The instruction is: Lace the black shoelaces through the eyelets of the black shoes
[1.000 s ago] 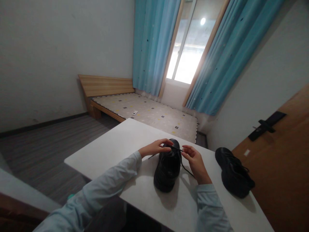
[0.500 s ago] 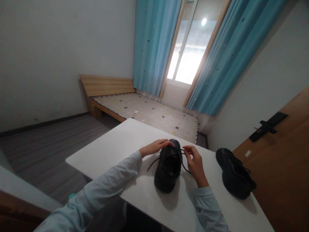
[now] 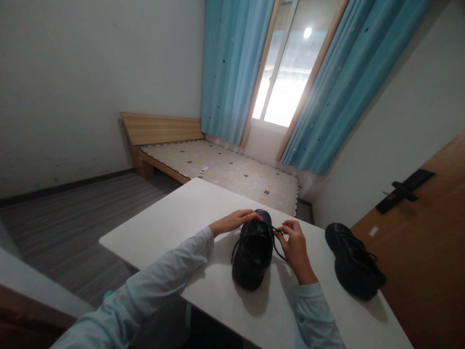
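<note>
A black lace-up shoe (image 3: 251,271) stands on the white table, its opening towards me and its toe pointing away. My left hand (image 3: 238,219) reaches in from the left and holds the front of the shoe, with its fingertips over the lacing near the toe. To the right of the shoe, my right hand (image 3: 293,242) is closed in a pinch on the black shoelace (image 3: 269,225), which stretches across from the lacing. One loose lace end hangs beside the shoe's left side; another part of the lace droops below my right hand.
A second black shoe (image 3: 354,261) rests near the right edge of the white table (image 3: 163,228). Behind the table stands a bed (image 3: 232,169) with a small white remote-like object (image 3: 204,169) on it. A wooden door (image 3: 417,242) is close on the right.
My right hand has moved slightly to the right with the lace. The loose lace end on the left has drawn in closer to the shoe. My left hand stays in place.
</note>
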Demonstrator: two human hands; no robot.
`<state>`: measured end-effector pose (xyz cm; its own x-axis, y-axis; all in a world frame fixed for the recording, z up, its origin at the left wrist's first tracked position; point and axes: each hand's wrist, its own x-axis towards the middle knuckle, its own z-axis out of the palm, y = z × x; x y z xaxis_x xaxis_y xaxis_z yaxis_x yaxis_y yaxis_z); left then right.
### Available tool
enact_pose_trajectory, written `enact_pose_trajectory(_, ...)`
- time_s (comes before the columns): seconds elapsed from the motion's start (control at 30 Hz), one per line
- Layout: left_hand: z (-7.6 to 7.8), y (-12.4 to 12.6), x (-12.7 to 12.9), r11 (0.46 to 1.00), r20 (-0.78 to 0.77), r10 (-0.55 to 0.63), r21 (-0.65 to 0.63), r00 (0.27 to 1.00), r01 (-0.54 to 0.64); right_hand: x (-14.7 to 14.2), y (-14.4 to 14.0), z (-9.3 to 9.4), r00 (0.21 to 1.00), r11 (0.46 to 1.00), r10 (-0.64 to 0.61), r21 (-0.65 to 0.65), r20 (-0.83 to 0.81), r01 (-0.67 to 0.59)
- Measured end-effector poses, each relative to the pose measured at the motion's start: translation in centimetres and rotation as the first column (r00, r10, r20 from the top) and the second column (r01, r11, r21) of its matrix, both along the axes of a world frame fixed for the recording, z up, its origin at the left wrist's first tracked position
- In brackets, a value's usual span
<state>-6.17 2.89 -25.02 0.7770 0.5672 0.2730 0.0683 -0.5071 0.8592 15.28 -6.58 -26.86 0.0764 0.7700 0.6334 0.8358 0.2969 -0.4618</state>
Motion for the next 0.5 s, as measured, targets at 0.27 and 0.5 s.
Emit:
enact_pose_trajectory(0.27,-0.2,0.1,0.0,1.0,0.009,0.006,-0.01,1.0,-0.006,0.6,0.0,0.0,0.943,1.0,-0.022,-0.02,-0.333,0.016)
enact_pose_trajectory(0.5,-0.1,0.0,0.1,0.999,0.031,0.021,-0.045,0.999,-0.02,-0.5,-0.6,1.1,0.574,0.963,0.091,-0.074,-0.814,-0.258)
